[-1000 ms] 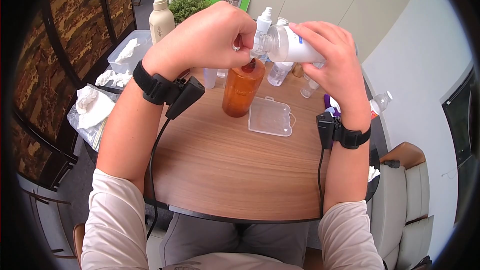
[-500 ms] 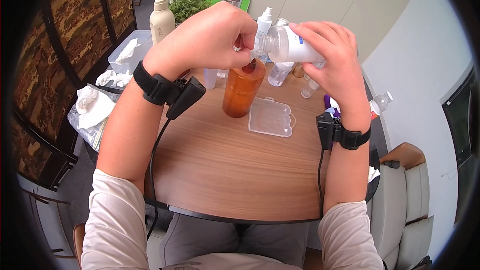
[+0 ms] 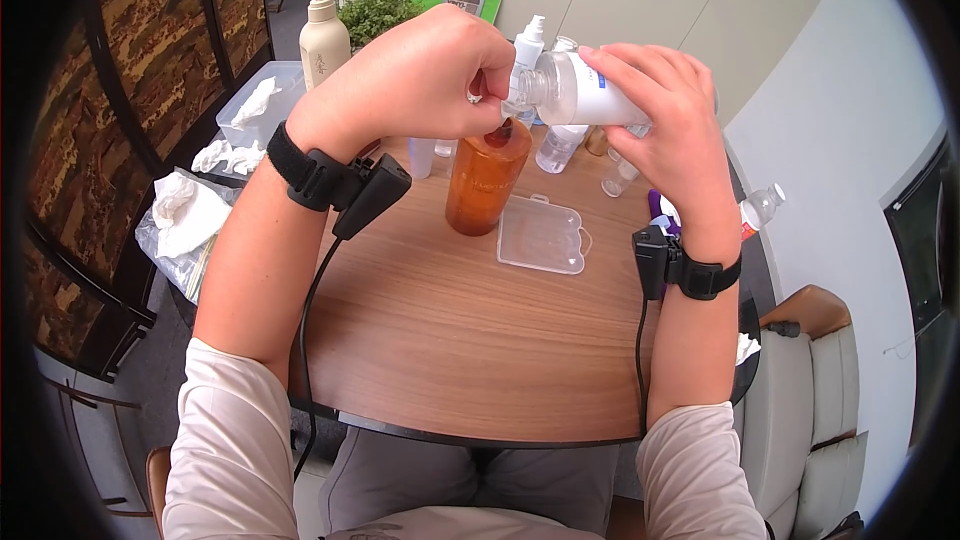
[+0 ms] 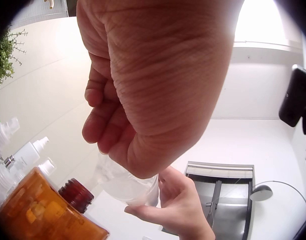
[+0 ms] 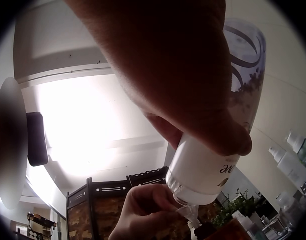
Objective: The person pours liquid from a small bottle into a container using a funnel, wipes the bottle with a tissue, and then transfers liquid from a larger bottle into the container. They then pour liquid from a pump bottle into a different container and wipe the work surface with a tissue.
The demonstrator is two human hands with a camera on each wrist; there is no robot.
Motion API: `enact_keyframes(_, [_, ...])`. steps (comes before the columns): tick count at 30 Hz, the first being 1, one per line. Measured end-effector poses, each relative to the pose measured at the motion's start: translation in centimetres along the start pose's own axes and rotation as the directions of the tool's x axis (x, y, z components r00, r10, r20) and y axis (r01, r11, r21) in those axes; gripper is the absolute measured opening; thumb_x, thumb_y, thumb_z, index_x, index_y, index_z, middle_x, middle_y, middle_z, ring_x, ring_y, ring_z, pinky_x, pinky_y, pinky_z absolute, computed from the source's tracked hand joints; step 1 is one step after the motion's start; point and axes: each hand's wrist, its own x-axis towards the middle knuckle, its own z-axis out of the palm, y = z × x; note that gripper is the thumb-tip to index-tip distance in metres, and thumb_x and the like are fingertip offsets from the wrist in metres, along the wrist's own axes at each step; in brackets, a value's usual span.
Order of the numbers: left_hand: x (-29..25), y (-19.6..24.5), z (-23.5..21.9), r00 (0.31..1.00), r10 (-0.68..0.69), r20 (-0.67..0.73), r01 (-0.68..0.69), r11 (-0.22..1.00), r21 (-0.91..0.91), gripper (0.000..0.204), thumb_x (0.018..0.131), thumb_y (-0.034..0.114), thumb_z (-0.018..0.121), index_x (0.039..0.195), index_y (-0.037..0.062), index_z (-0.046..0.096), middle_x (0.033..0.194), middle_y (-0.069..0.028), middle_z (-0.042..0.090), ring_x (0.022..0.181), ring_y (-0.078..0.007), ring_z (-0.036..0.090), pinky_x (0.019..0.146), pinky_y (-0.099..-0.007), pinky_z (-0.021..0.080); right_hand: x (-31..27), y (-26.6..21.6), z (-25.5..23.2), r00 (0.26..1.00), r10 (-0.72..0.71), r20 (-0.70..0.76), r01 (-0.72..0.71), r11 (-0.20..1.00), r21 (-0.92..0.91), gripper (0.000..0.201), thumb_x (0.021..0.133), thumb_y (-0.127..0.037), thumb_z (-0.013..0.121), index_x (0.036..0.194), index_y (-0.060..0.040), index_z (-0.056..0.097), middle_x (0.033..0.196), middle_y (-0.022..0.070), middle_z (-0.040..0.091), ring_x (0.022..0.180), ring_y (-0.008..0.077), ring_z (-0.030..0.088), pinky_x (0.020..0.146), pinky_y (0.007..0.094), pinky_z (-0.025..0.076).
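Observation:
My left hand (image 3: 440, 80) pinches a small clear funnel (image 5: 187, 212) over the mouth of an amber bottle (image 3: 485, 185) that stands upright on the wooden table. My right hand (image 3: 665, 105) grips a clear bottle with a white label (image 3: 570, 85) and holds it tipped, neck pointing left and down at the funnel. In the right wrist view, that bottle's mouth is right at the funnel's rim. The amber bottle's dark red threaded neck (image 4: 76, 195) shows in the left wrist view. My left fingers partly hide the funnel.
A clear plastic case (image 3: 540, 235) lies right of the amber bottle. Several small bottles stand behind, with a white spray bottle (image 3: 528, 40) among them. At the left are a cream pump bottle (image 3: 324, 45), a clear bin (image 3: 235, 105) and crumpled tissues (image 3: 172, 198). A bottle (image 3: 765, 205) lies far right.

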Motion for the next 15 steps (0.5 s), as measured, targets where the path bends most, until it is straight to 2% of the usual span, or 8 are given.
enact_keyframes(15, [0.01, 0.05, 0.0, 1.0, -0.002, -0.002, 0.002, 1.0, 0.004, 0.012, 0.073, 0.004, 0.078, 0.075, -0.0011, 0.067, 0.073, -0.0111, 0.067, 0.068, -0.0261, 0.067, 0.063, -0.0346, 0.054, -0.04, 0.11, 0.03, 1.0, -0.007, -0.001, 0.007, 1.0, -0.004, 0.067, 0.07, 0.003, 0.078, 0.132, -0.0214, 0.073, 0.124, 0.0014, 0.073, 0.118, 0.0242, 0.064, 0.109, 0.0427, 0.041])
